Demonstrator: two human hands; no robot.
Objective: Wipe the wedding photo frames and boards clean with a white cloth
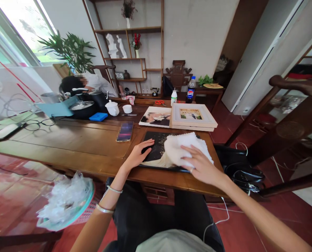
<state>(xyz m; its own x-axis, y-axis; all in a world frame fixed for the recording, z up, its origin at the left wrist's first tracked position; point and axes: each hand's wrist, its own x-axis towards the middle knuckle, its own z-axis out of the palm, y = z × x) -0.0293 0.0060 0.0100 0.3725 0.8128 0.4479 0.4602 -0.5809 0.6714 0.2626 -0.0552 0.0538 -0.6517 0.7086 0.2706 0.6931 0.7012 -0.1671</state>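
A dark framed picture lies flat on the wooden table in front of me. My left hand rests on its left edge, fingers stretched flat and open. My right hand presses on a white cloth spread over the picture's right half, fingers curled onto the cloth. Behind it lie a white-framed photo and an unframed print.
A phone lies left of the picture. Pots, a white teapot and a blue box stand further back, where another person sits. Bottles and scissors sit at the far edge. A bin with plastic bags is at my left, a wooden chair at my right.
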